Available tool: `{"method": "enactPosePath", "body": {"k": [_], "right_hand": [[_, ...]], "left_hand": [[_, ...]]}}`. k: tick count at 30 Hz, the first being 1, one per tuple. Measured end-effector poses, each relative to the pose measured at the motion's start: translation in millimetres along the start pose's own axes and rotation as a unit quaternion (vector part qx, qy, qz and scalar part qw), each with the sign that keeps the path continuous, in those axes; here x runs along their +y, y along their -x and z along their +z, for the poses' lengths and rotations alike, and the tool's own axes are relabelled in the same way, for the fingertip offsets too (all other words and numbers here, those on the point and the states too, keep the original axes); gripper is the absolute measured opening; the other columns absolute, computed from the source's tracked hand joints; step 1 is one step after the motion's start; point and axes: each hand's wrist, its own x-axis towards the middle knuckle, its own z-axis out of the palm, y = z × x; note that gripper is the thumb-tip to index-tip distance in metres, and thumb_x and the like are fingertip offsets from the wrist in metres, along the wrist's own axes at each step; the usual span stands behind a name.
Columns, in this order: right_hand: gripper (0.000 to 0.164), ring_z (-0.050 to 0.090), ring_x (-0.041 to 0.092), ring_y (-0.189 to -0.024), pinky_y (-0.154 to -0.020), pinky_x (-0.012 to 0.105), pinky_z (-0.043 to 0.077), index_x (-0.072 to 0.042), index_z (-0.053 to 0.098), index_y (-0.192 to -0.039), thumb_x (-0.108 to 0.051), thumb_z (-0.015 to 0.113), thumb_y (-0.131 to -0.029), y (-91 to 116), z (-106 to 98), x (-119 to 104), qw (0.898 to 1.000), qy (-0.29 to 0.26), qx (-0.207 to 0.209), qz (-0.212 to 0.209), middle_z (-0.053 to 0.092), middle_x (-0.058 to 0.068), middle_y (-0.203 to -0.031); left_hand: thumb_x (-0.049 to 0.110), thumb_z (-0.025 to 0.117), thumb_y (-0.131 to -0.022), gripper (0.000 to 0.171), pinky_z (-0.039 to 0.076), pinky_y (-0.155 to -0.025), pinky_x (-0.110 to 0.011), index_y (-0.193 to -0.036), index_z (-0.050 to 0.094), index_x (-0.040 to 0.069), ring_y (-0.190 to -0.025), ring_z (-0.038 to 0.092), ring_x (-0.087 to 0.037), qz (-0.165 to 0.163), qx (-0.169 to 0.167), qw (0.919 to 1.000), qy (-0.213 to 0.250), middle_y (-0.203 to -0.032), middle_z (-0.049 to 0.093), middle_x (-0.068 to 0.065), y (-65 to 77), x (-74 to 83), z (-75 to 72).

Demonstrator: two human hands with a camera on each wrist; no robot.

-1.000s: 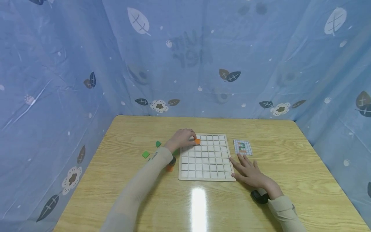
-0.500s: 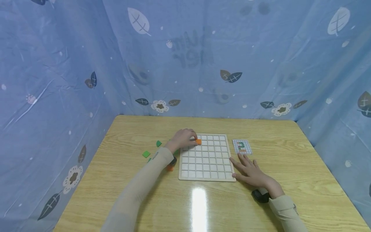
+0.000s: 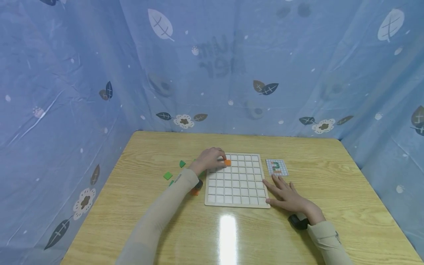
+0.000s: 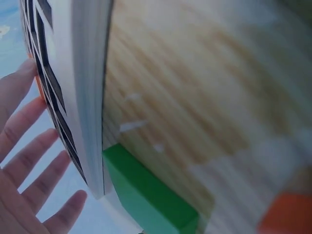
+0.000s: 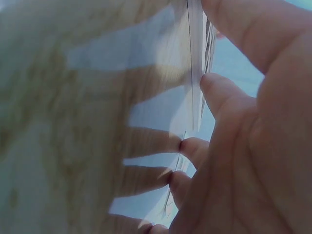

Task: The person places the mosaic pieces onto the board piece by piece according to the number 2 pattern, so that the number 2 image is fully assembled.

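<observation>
In the head view a white grid board [image 3: 235, 184] with a pale wooden rim lies on the table. My left hand [image 3: 212, 157] reaches over the board's far left part and pinches a small orange square tile [image 3: 228, 162] between thumb and index finger. The left wrist view shows the left hand [image 4: 29, 161] with its thumb and index fingertip at that tile's orange edge, the other fingers spread. Fingers spread, my right hand [image 3: 288, 197] touches the board's right edge with thumb and index finger; the remaining fingertips of the right hand [image 5: 234, 126] touch the tabletop.
Left of the board lie a green square tile [image 3: 168, 175], a dark green rounded piece [image 3: 182, 163] and an orange piece [image 3: 195, 192], partly behind the left wrist. A patterned card [image 3: 276, 167] lies right of the board. Blue printed curtains [image 3: 212, 73] surround the table [image 3: 265, 235].
The view has shifted slightly. The left hand stays at the orange tile in the board's far rows, and the right hand stays at the right edge.
</observation>
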Motion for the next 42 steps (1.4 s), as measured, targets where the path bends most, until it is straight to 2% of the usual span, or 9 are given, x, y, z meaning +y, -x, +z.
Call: {"method": "enactPosePath", "body": {"k": [7,11,16,23,30,37,42], "right_hand": [[0.068,-0.004,0.052,-0.135,-0.096,0.074,-0.006,-0.013,0.025,-0.147,-0.034,0.057,-0.091,-1,3,2,1.000,-0.011,0.002,-0.006,0.003,0.027,-0.151],[0.068,-0.005,0.050,-0.136,-0.097,0.073,-0.007,-0.014,0.024,-0.148,-0.034,0.057,-0.091,-3,4,3,1.000,-0.013,-0.001,-0.005,0.001,0.025,-0.152],[0.068,-0.004,0.049,-0.137,-0.097,0.073,-0.007,-0.013,0.024,-0.148,-0.034,0.056,-0.091,-3,4,2,1.000,-0.008,-0.005,-0.003,0.001,0.025,-0.152],[0.068,-0.003,0.050,-0.136,-0.097,0.072,-0.008,-0.010,0.023,-0.147,-0.034,0.054,-0.093,-3,2,0,1.000,0.002,-0.009,-0.006,0.000,0.029,-0.151],[0.068,-0.004,0.048,-0.137,-0.099,0.071,-0.009,-0.011,0.022,-0.148,-0.035,0.053,-0.093,-3,0,3,1.000,-0.002,-0.012,-0.003,-0.001,0.025,-0.152],[0.069,0.000,0.047,-0.138,-0.099,0.071,-0.009,-0.008,0.022,-0.147,-0.032,0.056,-0.092,-2,0,2,1.000,-0.014,-0.005,-0.017,0.006,0.025,-0.152],[0.068,0.002,0.046,-0.138,-0.099,0.071,-0.007,-0.010,0.023,-0.147,-0.033,0.055,-0.092,-1,0,2,1.000,-0.007,-0.007,-0.021,0.007,0.022,-0.153]], "left_hand": [[0.041,0.066,-0.084,0.029,0.047,-0.091,-0.035,-0.106,0.068,0.022,-0.114,0.054,-0.018,-0.005,0.002,0.9999,0.013,-0.128,0.056,0.000,5.0,-1.3,-2.9],[0.037,0.063,-0.087,0.029,0.046,-0.093,-0.035,-0.110,0.067,0.020,-0.116,0.053,-0.019,-0.018,0.010,0.9996,0.021,-0.132,0.053,-0.002,15.5,-3.4,-11.9],[0.035,0.064,-0.087,0.030,0.048,-0.090,-0.039,-0.111,0.067,0.017,-0.113,0.056,-0.022,-0.027,0.034,0.9987,0.029,-0.133,0.052,-0.006,30.4,-9.0,-22.8],[0.034,0.064,-0.087,0.030,0.046,-0.092,-0.041,-0.110,0.068,0.016,-0.116,0.054,-0.023,-0.037,0.053,0.9977,0.019,-0.132,0.053,-0.007,47.6,-21.9,-25.8],[0.030,0.065,-0.086,0.029,0.046,-0.093,-0.043,-0.110,0.068,0.014,-0.116,0.054,-0.026,-0.048,0.075,0.9958,0.022,-0.131,0.055,-0.008,62.8,-26.4,-27.5],[0.035,0.064,-0.087,0.031,0.042,-0.098,-0.046,-0.113,0.067,0.018,-0.120,0.051,-0.026,-0.063,0.071,0.9951,0.028,-0.133,0.053,-0.007,72.7,-25.7,-30.8],[0.038,0.064,-0.086,0.033,0.042,-0.099,-0.044,-0.112,0.067,0.018,-0.120,0.051,-0.024,-0.069,0.072,0.9948,0.019,-0.132,0.054,-0.006,81.0,-26.6,-34.1]]}}
